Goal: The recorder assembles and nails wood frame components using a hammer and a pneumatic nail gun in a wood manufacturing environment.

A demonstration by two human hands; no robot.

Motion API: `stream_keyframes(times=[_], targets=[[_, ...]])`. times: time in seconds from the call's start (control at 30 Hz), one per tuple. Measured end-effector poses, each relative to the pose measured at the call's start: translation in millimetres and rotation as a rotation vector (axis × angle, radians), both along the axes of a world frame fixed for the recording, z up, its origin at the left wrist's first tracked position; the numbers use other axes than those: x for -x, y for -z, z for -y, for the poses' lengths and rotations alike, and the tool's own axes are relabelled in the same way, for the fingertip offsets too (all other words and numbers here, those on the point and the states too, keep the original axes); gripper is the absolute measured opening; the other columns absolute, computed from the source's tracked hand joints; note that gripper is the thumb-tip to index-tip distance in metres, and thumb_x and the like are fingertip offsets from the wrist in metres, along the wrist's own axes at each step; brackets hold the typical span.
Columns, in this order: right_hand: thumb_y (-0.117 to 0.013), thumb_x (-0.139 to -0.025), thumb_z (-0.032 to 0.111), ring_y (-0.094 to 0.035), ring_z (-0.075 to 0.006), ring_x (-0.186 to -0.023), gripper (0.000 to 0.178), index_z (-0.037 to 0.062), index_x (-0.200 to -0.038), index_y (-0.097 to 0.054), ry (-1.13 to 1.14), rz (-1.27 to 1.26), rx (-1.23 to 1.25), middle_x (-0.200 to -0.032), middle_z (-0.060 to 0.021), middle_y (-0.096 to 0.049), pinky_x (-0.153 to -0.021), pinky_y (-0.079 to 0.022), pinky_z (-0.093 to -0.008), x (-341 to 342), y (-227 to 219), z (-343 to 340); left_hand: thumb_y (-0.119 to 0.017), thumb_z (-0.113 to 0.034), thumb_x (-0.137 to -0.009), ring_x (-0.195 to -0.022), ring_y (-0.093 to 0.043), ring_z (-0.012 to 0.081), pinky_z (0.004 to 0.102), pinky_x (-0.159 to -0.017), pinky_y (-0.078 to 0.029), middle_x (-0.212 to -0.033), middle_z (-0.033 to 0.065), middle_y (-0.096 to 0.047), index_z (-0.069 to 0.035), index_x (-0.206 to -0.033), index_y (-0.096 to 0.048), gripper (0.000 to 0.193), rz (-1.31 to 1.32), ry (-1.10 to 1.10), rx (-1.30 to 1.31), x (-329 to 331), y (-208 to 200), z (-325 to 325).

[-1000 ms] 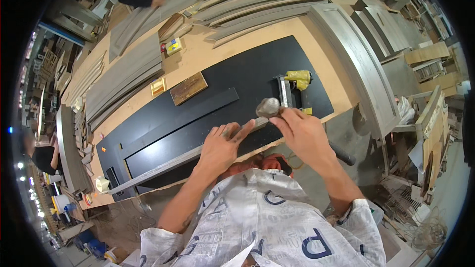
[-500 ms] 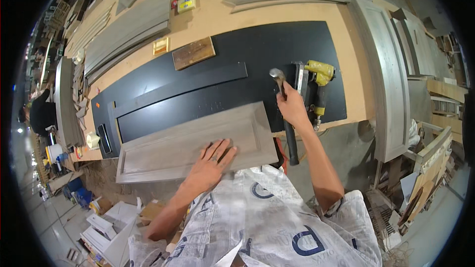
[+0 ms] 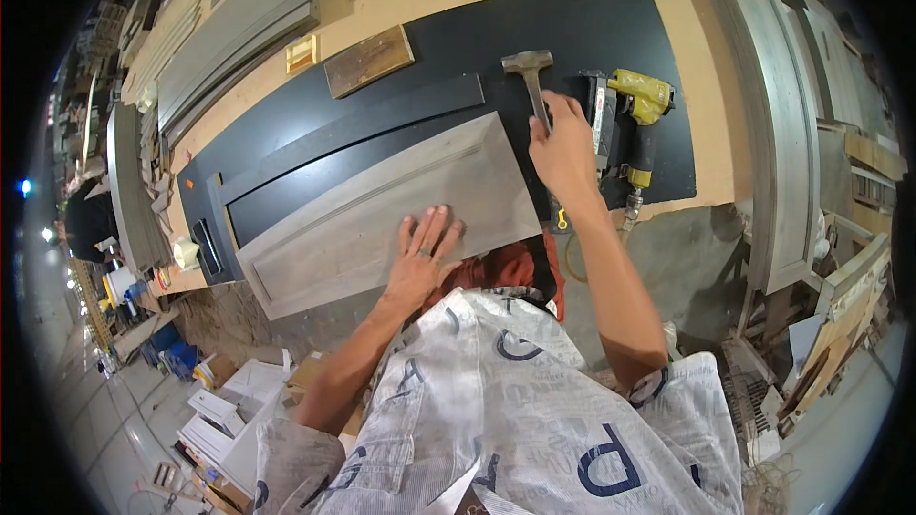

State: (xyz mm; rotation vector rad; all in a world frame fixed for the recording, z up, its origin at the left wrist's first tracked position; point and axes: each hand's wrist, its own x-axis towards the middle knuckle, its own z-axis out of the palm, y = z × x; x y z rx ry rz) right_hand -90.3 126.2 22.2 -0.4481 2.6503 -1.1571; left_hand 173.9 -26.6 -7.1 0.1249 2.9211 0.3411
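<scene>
A grey panelled cabinet door (image 3: 334,238) lies slanted along the bench's near edge, partly over a black board (image 3: 572,24). On the door's near part my left hand (image 3: 420,262) rests flat with fingers spread. My right hand (image 3: 565,154) grips a hammer (image 3: 528,63) by its handle, just right of the door. The hammer's head points away from me above the black board; my hand and forearm hide the lower handle. Close by on the right lies a yellow and black nail gun (image 3: 643,97) with an air hose fitting.
Behind the door lie a dark frame strip (image 3: 363,138), a brown wooden block (image 3: 369,61) and a small yellowish box (image 3: 301,54). Grey boards (image 3: 239,33) are stacked at the far left. A long grey panel (image 3: 775,124) stands along the right side. A tape roll (image 3: 185,253) sits at the left edge.
My right hand has moved the hammer farther away from me, its head now turned crosswise. The door's right end has swung away from me, with my left hand still on it.
</scene>
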Motion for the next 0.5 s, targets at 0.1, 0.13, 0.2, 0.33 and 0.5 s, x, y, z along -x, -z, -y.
stream_keyframes(times=[0.1, 0.13, 0.2, 0.33, 0.5], targets=[[-0.065, -0.090, 0.005, -0.063, -0.0425, -0.110, 0.041, -0.0069, -0.128, -0.056, -0.039, 0.141, 0.063, -0.125, -0.0262, -0.062, -0.099, -0.049, -0.0446, -42, -6, -19, -0.072, -0.036, -0.087, -0.150, -0.025, 0.0366, 0.0560, -0.121, -0.019, -0.161, 0.0190, -0.030, -0.009, -0.152, -0.039, 0.077, -0.007, -0.164, -0.070, -21, -5, 8], [-0.066, -0.089, 0.005, -0.061, -0.0430, -0.113, 0.047, -0.0072, -0.133, -0.052, -0.063, 0.138, 0.044, -0.127, -0.0269, -0.060, -0.101, -0.048, -0.0451, -59, -4, -28, -0.069, -0.036, -0.091, -0.148, -0.026, 0.0403, 0.0552, -0.120, -0.020, -0.160, 0.0217, -0.029, -0.007, -0.151, -0.039, 0.074, -0.057, -0.391, -0.150, -32, -5, 8], [-0.066, -0.089, 0.004, -0.055, -0.0447, -0.121, 0.060, -0.0072, -0.142, -0.042, -0.127, 0.130, 0.007, -0.135, -0.0285, -0.054, -0.105, -0.045, -0.0461, -94, 5, -36, -0.061, -0.038, -0.098, -0.146, -0.027, 0.0452, 0.0542, -0.119, -0.022, -0.158, 0.0258, -0.030, -0.003, -0.152, -0.036, 0.069, -0.166, -0.776, -0.182, -65, -9, 14], [-0.069, -0.086, 0.004, -0.044, -0.0468, -0.132, 0.073, -0.0066, -0.148, -0.032, -0.175, 0.052, -0.043, -0.148, -0.0298, -0.040, -0.112, -0.038, -0.0463, -124, 14, -17, -0.054, -0.044, -0.102, -0.140, -0.038, 0.0412, 0.0526, -0.114, -0.030, -0.150, 0.0242, -0.041, 0.002, -0.144, -0.042, 0.064, -0.515, -1.418, -0.014, -148, 25, 58], [-0.071, -0.082, 0.005, -0.047, -0.0451, -0.127, 0.074, -0.0056, -0.146, -0.036, -0.053, 0.014, 0.009, -0.141, -0.0272, -0.047, -0.107, -0.038, -0.0522, -78, 31, 24, -0.064, -0.038, -0.098, -0.092, -0.059, 0.0243, 0.0468, -0.093, -0.051, -0.104, 0.0100, -0.057, -0.004, -0.122, -0.054, 0.043, -0.710, -2.195, -1.395, -191, 38, 112]])
